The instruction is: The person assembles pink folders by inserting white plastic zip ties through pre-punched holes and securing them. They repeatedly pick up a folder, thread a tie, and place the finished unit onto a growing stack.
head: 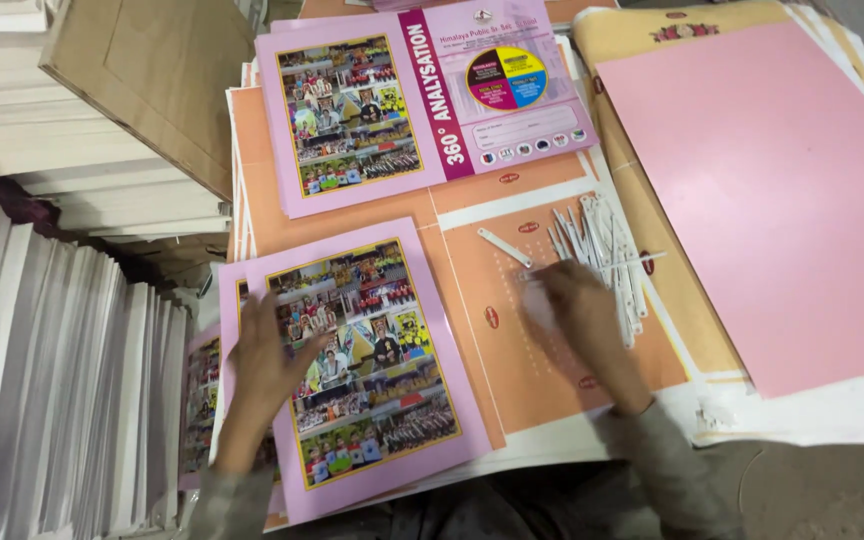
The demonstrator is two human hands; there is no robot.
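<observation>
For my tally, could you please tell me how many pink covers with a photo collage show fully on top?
2: one pink cover under the left hand, one open pink cover at the top. More edges peek from beneath, so others are hidden.

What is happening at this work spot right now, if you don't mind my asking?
A person works with bare hands. The left hand lies flat on a pink booklet cover with photos. The right hand reaches into a pile of thin white strips on orange card sheets. An opened cover lies above.
</observation>
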